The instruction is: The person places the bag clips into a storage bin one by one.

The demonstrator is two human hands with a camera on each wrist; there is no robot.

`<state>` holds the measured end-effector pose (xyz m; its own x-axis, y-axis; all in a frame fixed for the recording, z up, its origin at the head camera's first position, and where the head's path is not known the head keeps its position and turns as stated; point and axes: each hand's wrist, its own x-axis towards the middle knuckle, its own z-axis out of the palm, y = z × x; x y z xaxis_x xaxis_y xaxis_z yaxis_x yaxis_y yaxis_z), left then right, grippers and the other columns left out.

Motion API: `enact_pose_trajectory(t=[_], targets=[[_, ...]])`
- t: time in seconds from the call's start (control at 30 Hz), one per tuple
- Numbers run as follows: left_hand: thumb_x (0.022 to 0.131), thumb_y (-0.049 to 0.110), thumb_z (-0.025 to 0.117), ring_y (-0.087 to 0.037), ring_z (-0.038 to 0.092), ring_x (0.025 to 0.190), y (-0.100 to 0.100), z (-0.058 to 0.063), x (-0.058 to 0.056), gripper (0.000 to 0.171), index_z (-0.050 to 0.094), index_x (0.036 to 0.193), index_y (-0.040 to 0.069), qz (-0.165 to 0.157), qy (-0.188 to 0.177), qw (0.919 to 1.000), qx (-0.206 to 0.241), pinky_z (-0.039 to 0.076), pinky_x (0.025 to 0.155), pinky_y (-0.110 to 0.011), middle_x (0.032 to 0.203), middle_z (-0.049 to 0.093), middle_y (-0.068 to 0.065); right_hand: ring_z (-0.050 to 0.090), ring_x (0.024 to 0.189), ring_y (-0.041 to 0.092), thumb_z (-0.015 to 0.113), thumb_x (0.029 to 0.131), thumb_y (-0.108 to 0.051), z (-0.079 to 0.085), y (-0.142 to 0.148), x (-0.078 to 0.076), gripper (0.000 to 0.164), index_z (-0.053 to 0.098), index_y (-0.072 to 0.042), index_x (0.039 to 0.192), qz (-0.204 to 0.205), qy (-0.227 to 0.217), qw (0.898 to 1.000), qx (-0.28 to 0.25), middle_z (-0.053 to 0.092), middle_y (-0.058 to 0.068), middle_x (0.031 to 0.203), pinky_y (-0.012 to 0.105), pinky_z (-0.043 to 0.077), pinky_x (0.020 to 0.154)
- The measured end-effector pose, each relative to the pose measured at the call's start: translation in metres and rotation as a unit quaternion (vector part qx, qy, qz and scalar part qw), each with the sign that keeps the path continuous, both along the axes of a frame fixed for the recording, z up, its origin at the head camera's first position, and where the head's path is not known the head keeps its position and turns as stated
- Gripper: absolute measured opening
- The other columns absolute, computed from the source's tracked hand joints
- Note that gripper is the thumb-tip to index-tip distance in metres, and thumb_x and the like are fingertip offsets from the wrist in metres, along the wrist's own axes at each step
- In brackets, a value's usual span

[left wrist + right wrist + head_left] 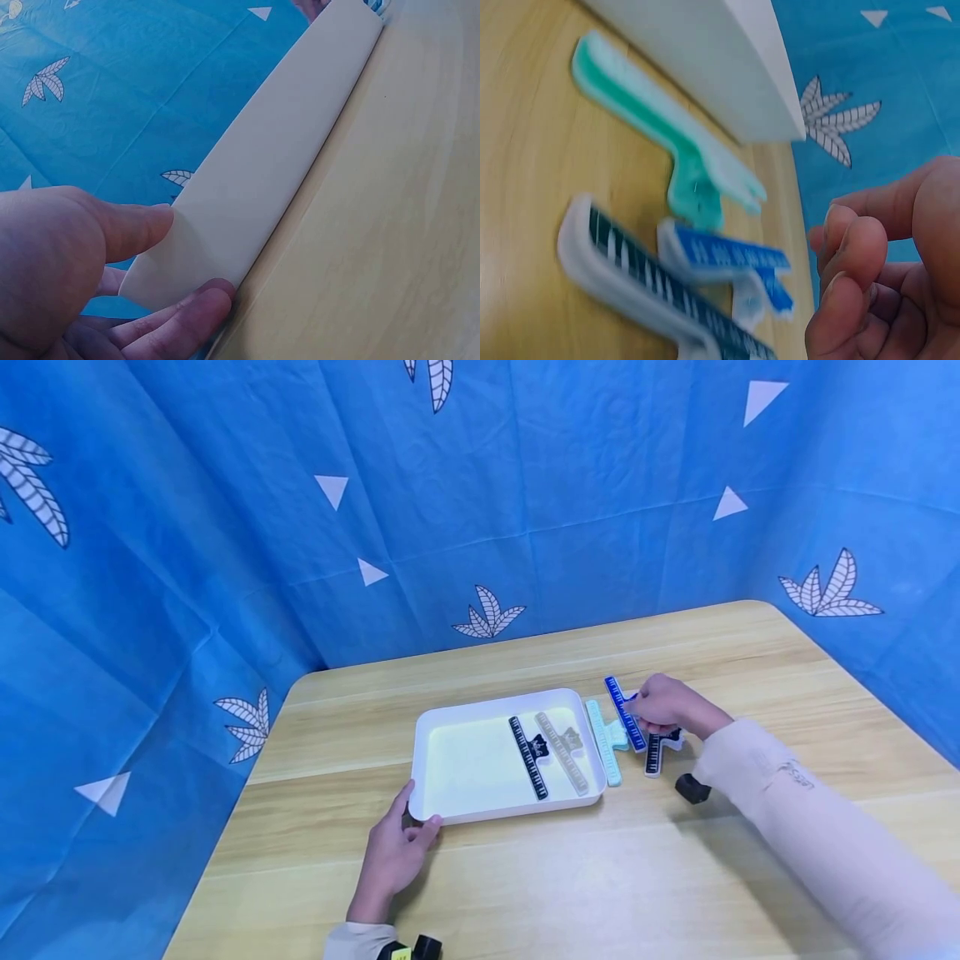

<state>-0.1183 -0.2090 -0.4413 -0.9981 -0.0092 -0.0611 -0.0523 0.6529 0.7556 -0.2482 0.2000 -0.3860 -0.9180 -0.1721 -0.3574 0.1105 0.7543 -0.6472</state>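
Observation:
My left hand grips the near left corner of a white tray, thumb at the rim and fingers against the side. In the tray lie a black piano-key clip and a beige clip. To the tray's right lie a mint clip, a blue clip and another black clip. Over the blue and black clips is my right hand, its fingers bent. In the right wrist view that hand stands apart from the blue clip, with nothing seen between its fingers.
The wooden table carries everything. A blue curtain with leaf and triangle prints hangs behind its back edge and along the sides. Black wrist cameras sit at both sleeves, the right one low over the table.

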Motion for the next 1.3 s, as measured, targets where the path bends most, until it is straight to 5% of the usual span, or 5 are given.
enact_pose_trajectory(t=[0.57,1.3], targets=[[0.087,0.037,0.059,-0.009,0.064,0.077,0.001,0.0,0.0,0.075,0.019,0.145,0.011,0.003,-0.002,1.0,0.006,0.043,0.083,-0.043,0.08,0.068,0.001,0.045,0.044,0.01,0.046,0.094,-0.024,-0.012,0.052,0.007,0.038,0.059,-0.004,0.064,-0.028,-0.021,0.999,0.004,0.051,-0.001,0.05,0.027,0.042,0.049],[0.087,0.04,0.059,-0.009,0.064,0.078,0.0,-0.001,0.0,0.076,0.02,0.145,0.013,0.003,-0.003,1.0,0.008,0.042,0.083,-0.043,0.081,0.068,0.0,0.047,0.047,0.009,0.044,0.094,-0.021,-0.026,0.064,0.012,0.035,0.062,0.001,0.074,-0.042,-0.068,0.996,-0.039,0.054,0.001,0.056,0.024,0.043,0.049]])
